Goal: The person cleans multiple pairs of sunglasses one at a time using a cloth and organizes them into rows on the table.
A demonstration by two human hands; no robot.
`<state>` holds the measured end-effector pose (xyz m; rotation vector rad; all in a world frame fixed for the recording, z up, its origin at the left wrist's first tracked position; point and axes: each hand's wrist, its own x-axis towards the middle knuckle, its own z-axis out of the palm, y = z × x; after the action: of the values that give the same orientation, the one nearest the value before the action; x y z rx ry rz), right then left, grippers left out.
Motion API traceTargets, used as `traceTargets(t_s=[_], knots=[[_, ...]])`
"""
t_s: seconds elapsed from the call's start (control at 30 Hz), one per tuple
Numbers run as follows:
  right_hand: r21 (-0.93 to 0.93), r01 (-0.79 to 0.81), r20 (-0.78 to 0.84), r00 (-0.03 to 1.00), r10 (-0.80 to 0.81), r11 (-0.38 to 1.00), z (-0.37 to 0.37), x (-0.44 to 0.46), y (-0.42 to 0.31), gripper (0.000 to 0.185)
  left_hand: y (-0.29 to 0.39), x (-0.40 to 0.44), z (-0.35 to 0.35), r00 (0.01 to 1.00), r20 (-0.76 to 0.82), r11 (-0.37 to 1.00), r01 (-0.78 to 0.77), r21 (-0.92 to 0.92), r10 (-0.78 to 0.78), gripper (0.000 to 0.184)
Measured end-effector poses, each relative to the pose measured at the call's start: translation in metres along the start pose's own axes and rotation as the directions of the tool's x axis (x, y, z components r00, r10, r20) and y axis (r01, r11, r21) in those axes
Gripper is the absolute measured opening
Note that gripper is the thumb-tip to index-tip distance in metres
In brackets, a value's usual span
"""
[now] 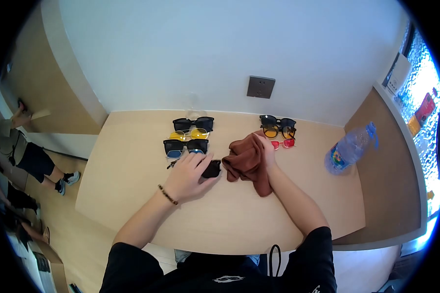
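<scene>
My left hand (182, 177) is over a pair of black sunglasses (211, 169), thumb and fingers closed around them. One dark lens shows at the right of the hand; the hand covers much of the frame. Just beyond it lie blue-lens glasses (174, 154), black sunglasses (186, 146), yellow-lens glasses (199, 133) and another black pair of sunglasses (193, 123), in a column. My right hand (268, 149) grips a crumpled brown cloth (245, 159), which hides some of its fingers. Close to that hand are red-lens glasses (289, 143), orange-lens glasses (287, 132) and dark sunglasses (284, 122).
A large clear plastic bottle (348, 150) with a blue cap stands at the right, near the wooden side panel (391, 171). The table (220, 219) meets a white wall with a dark socket plate (261, 87). Several people are at the far left.
</scene>
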<state>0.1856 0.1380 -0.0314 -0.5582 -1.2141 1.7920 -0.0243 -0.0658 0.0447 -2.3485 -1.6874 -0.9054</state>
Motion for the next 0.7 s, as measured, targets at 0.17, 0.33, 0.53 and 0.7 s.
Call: traceTargets(t_s=[0.17,0.33,0.53,0.7], knots=[[-0.129,0.038,0.014,0.999,-0.037,0.991,0.012,-0.006,-0.011,0.028,-0.012,-0.025,-0.006,0.994,0.110,0.999,-0.023,0.039,0.019,0.062],[0.086,-0.049,0.006,0.999,0.048,0.995,0.009,-0.003,-0.010,0.025,-0.020,-0.025,-0.002,0.996,0.078,0.998,0.032,0.053,-0.036,0.066],[0.107,-0.038,-0.024,0.999,0.041,0.994,0.016,-0.005,-0.013,0.021,-0.025,-0.022,0.003,0.996,0.035,0.995,0.084,-0.046,-0.083,0.057],[0.118,-0.007,-0.025,1.000,0.010,0.993,0.013,-0.003,-0.010,0.020,-0.020,-0.019,0.001,0.997,0.055,0.997,0.065,-0.045,-0.062,0.056]])
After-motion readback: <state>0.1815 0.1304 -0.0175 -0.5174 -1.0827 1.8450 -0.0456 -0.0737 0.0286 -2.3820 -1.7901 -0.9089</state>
